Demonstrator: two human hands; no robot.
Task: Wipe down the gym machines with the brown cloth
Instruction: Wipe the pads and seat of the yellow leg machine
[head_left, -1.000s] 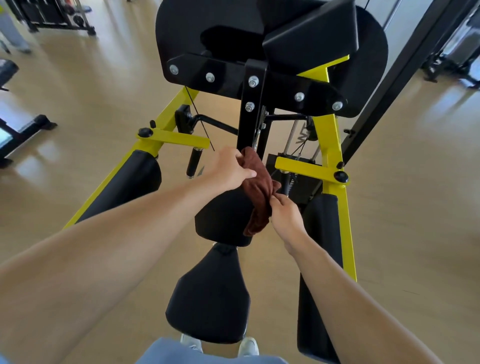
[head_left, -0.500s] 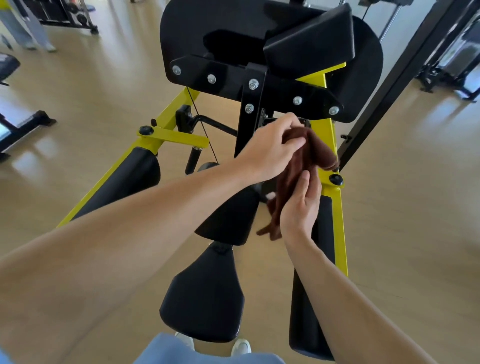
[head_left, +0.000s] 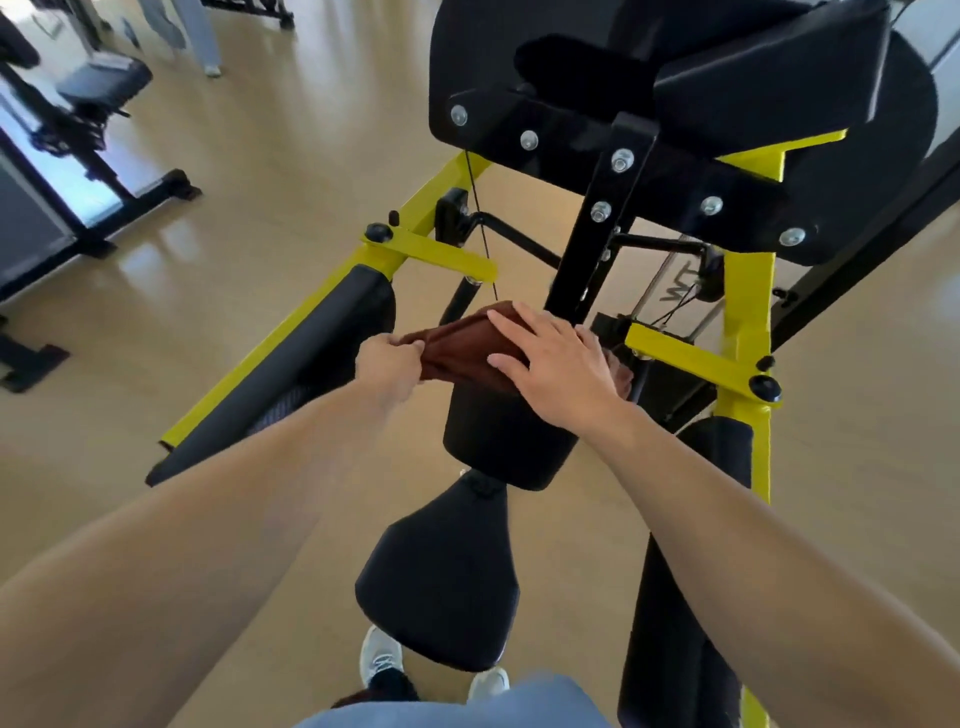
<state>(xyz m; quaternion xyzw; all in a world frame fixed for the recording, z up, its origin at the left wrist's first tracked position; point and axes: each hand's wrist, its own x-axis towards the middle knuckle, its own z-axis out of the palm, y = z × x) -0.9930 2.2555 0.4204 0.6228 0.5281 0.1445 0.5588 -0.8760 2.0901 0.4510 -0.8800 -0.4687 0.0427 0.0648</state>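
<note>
The brown cloth (head_left: 462, 345) lies spread over the top of the machine's upper black pad (head_left: 506, 441). My left hand (head_left: 389, 366) pinches the cloth's left edge with curled fingers. My right hand (head_left: 556, 364) lies flat on the cloth's right part, fingers straight, pressing it onto the pad. The machine is black and yellow, with a lower black seat (head_left: 441, 587) below the pad and a large black backrest (head_left: 675, 119) above it.
Yellow frame bars (head_left: 748, 332) and black padded arms (head_left: 291, 358) run down both sides of the pad. A thin cable (head_left: 480, 228) and a black post (head_left: 597, 244) rise just behind the cloth. Another machine (head_left: 78, 135) and a person's legs (head_left: 197, 31) are at the far left.
The cloth was held bunched up in the air by the right yellow bar; now it lies spread on the pad. My left hand moved to its left edge and my right hand flattened on top.
</note>
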